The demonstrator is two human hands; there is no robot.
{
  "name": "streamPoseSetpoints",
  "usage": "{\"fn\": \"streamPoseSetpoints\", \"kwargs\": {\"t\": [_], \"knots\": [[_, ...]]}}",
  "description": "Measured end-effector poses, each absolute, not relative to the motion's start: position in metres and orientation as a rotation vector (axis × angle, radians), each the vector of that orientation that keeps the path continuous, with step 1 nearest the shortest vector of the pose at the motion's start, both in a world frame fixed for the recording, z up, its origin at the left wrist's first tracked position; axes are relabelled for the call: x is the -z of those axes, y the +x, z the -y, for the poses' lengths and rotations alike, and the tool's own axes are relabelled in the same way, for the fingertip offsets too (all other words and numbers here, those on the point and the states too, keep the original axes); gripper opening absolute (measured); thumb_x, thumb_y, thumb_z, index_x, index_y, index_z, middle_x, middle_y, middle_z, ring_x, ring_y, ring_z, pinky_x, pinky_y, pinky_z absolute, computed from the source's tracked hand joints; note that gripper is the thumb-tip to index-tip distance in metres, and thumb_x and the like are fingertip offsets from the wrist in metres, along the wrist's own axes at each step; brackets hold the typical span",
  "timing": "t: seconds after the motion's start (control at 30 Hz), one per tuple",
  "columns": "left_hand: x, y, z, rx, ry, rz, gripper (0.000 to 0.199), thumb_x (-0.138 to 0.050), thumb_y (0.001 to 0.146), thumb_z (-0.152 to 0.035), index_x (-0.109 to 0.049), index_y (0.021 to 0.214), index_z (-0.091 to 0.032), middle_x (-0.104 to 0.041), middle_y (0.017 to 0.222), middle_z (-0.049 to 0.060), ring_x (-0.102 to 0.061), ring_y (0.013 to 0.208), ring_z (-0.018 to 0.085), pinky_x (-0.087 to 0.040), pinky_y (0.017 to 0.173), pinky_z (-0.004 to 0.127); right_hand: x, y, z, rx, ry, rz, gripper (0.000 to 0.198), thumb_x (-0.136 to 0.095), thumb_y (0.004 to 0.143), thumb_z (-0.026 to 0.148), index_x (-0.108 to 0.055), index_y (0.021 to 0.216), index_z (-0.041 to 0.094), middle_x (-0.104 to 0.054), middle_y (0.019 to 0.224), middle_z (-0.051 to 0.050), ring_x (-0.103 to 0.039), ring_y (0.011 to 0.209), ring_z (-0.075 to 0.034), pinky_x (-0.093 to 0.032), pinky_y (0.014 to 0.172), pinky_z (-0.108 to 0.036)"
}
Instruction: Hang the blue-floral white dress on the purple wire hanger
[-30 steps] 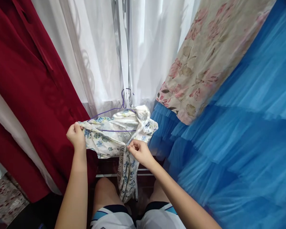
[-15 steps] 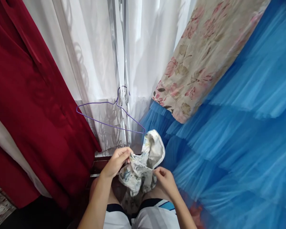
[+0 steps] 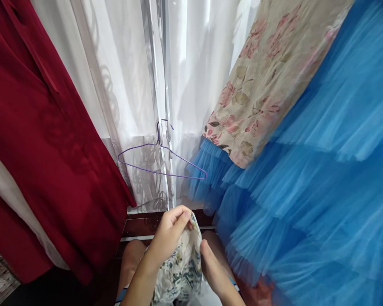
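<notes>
The garment (image 3: 180, 276) is off-white with blue-green florals, the hanger (image 3: 161, 173) purple, the long drape (image 3: 67, 140) crimson, the curtain (image 3: 127, 85) white, the hanging panel (image 3: 261, 80) beige with pink flowers, the ruffled tulle (image 3: 325, 170) bright blue.

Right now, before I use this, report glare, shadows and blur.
Head view: sheen streaks the white curtain up top, and looping shadows mark the red fabric; also in the head view, the blue tulle looks smeared toward the right edge, while the purple hanger reads clearly.

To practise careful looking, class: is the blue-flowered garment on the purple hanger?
No, the left hand holds the blue-flowered garment lower in the view, apart from the purple hanger.
</notes>
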State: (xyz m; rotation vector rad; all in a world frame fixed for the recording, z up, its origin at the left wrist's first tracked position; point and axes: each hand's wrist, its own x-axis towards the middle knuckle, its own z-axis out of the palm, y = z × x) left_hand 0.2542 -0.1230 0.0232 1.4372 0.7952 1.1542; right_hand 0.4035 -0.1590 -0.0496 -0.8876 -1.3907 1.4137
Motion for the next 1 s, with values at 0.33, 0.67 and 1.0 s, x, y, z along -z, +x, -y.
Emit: {"fn": "streamPoseSetpoints", "kwargs": {"t": [0.33, 0.67, 1.0], "knots": [[-0.010, 0.252, 0.136, -1.109, 1.583, -0.899, 0.024, -0.053, 0.096, -0.039, -0.064, 0.092, -0.018, -0.061, 0.082, 0.003, -0.057, 0.082, 0.017, -0.044, 0.078, 0.026, 0.033, 0.392, 0.154, -1.444, -0.845, 1.529, 0.048, -0.070, 0.083, 0.046, -0.062, 0.121, 0.018, -0.064, 0.112, -0.009, -0.057, 0.108, -0.028, -0.046, 0.097, -0.040], [0.063, 0.237, 0.140, -0.681, 1.450, -0.709, 0.050, -0.064, 0.080, -0.061, -0.072, 0.102, -0.017, -0.069, 0.098, 0.008, -0.059, 0.097, 0.024, -0.046, 0.086, 0.032, 0.011, 0.447, 0.161, -1.474, -0.917, 1.635, 0.030, -0.078, 0.070, 0.039, -0.065, 0.088, 0.018, -0.058, 0.079, -0.002, -0.053, 0.072, -0.018, -0.048, 0.066, -0.028], [0.071, 0.190, 0.121, -1.032, 1.654, -1.003, 0.042, -0.056, 0.088, -0.025, -0.054, 0.047, -0.017, -0.075, 0.095, 0.011, -0.066, 0.096, 0.027, -0.046, 0.091, 0.038, -0.048, 0.501, 0.106, -1.094, -1.008, 1.095, 0.024, -0.079, 0.058, 0.026, -0.068, 0.078, 0.019, -0.067, 0.068, -0.003, -0.061, 0.060, -0.020, -0.050, 0.058, -0.030]]}}
